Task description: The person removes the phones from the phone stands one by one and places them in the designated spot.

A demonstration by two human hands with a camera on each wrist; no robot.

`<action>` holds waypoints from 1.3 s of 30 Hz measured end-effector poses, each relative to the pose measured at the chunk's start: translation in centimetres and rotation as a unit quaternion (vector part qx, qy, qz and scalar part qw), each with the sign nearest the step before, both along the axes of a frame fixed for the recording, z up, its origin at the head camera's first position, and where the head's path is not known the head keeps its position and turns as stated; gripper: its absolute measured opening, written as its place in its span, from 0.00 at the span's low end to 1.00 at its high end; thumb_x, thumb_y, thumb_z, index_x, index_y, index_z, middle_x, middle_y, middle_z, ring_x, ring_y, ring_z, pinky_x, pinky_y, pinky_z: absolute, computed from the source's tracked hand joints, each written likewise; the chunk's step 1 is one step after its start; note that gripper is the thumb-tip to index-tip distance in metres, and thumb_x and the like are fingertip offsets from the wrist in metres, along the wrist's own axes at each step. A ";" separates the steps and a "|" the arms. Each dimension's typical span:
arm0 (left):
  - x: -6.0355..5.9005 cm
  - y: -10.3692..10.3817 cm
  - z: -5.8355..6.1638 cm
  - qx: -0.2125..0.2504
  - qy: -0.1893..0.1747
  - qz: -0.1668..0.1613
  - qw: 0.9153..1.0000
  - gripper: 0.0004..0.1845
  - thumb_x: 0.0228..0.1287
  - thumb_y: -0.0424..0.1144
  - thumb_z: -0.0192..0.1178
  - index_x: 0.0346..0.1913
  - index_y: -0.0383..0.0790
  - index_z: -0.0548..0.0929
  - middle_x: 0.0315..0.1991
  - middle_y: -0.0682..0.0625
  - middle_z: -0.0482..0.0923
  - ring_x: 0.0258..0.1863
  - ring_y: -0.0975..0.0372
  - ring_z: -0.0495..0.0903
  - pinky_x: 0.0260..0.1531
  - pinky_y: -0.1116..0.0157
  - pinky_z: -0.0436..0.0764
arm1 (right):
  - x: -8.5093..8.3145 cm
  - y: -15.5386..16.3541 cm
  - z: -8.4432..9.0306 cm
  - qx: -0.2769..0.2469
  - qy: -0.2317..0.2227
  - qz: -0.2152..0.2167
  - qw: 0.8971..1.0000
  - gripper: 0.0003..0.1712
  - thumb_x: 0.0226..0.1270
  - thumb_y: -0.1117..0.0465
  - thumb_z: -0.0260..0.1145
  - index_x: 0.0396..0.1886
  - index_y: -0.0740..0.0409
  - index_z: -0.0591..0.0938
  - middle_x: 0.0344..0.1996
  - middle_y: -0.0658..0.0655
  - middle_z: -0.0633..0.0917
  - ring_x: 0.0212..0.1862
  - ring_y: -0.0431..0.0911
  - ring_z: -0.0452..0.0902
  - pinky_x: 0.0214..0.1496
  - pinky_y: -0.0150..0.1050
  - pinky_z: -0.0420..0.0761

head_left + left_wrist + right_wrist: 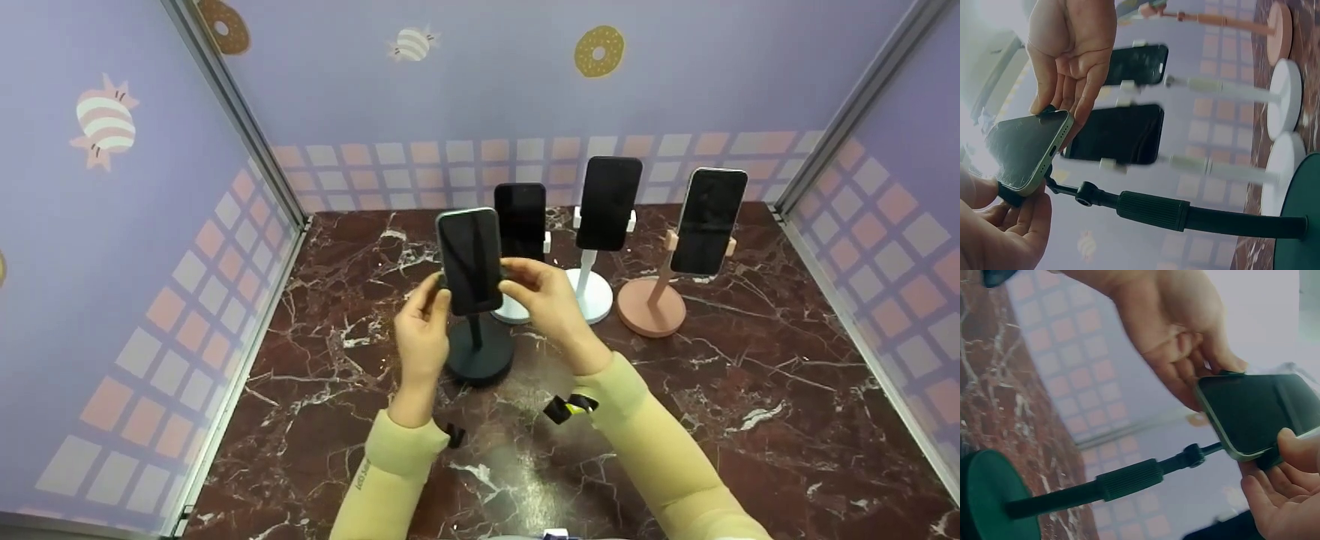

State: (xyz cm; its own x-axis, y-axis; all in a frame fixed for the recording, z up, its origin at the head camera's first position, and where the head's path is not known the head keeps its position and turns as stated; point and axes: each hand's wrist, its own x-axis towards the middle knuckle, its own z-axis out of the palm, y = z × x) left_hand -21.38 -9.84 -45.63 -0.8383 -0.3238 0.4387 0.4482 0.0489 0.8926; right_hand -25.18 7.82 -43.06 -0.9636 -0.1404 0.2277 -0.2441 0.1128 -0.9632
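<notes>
A dark-screened phone (pixel 470 262) with a pale green edge sits in the holder of a black phone stand (pixel 480 356). My left hand (pixel 421 334) pinches the stand's clamp at the phone's left side, thumb in front and fingers behind. On the opposite side, my right hand (pixel 547 300) grips the other clamp the same way. Both wrist views show dark clamp ends (pixel 1010 194) hooked over the phone's long edges between thumb and fingers. Below the phone, the ribbed pole (pixel 1129 479) runs down to the round base. The back of the holder is mostly hidden.
Behind stand two white phone stands (pixel 592 296), each with a dark phone (pixel 611 202), (pixel 521 217) in it. A pink stand (pixel 651 307) with another phone (pixel 710 221) is at the right. Patterned panels (pixel 480 90) enclose the marbled tabletop (pixel 337 450).
</notes>
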 end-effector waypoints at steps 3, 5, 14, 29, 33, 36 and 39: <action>0.2 1.1 -0.2 0.000 0.005 -0.015 1.000 0.16 0.72 0.26 0.60 0.59 0.20 0.80 0.49 0.27 0.84 0.31 0.71 0.77 0.31 0.75 0.77 | 0.7 1.2 0.0 -0.002 -0.003 -0.011 1.000 0.20 0.67 0.73 0.68 0.58 0.73 0.82 0.52 0.69 0.88 0.48 0.40 0.84 0.52 0.26 0.81; 0.2 1.7 -0.3 -0.001 0.009 -0.024 1.000 0.17 0.72 0.28 0.60 0.59 0.20 0.80 0.49 0.28 0.84 0.32 0.71 0.77 0.32 0.75 0.77 | 1.1 2.0 0.0 -0.007 -0.006 -0.018 1.000 0.20 0.67 0.73 0.68 0.58 0.73 0.82 0.52 0.69 0.88 0.47 0.38 0.83 0.51 0.25 0.81; 0.3 4.0 -0.8 -0.014 0.030 -0.052 0.998 0.18 0.73 0.29 0.60 0.58 0.17 0.79 0.48 0.27 0.84 0.32 0.72 0.76 0.34 0.76 0.78 | 2.2 4.4 -0.8 -0.024 0.016 -0.046 0.999 0.18 0.66 0.76 0.68 0.55 0.78 0.81 0.47 0.70 0.88 0.44 0.36 0.84 0.47 0.24 0.81; 0.2 5.5 -1.9 -0.051 0.028 -0.071 0.996 0.18 0.71 0.27 0.61 0.60 0.19 0.80 0.54 0.29 0.83 0.37 0.69 0.79 0.38 0.74 0.80 | 3.1 6.1 -2.0 -0.039 0.009 -0.073 0.997 0.18 0.67 0.77 0.66 0.56 0.79 0.80 0.44 0.63 0.89 0.41 0.32 0.82 0.45 0.24 0.81; 0.3 5.4 -2.1 -0.055 0.022 -0.074 0.995 0.18 0.71 0.26 0.61 0.60 0.19 0.79 0.55 0.28 0.83 0.38 0.70 0.80 0.39 0.74 0.80 | 3.1 6.2 -2.3 -0.036 0.008 -0.071 0.997 0.18 0.66 0.77 0.67 0.56 0.78 0.81 0.44 0.64 0.89 0.40 0.32 0.82 0.44 0.24 0.81; 0.3 5.2 -1.8 -0.053 0.004 -0.084 0.995 0.18 0.72 0.26 0.60 0.60 0.19 0.79 0.55 0.28 0.83 0.40 0.71 0.81 0.41 0.75 0.81 | 3.0 6.2 -2.4 -0.028 0.009 -0.070 0.997 0.18 0.66 0.77 0.67 0.56 0.78 0.81 0.44 0.66 0.89 0.40 0.31 0.82 0.44 0.24 0.81; 0.3 4.7 -1.3 -0.047 -0.014 -0.097 0.994 0.18 0.72 0.26 0.60 0.60 0.18 0.79 0.55 0.27 0.83 0.43 0.71 0.83 0.43 0.76 0.81 | 2.9 6.2 -2.4 -0.025 0.009 -0.067 0.997 0.18 0.66 0.76 0.67 0.56 0.77 0.81 0.45 0.68 0.88 0.40 0.31 0.82 0.45 0.24 0.81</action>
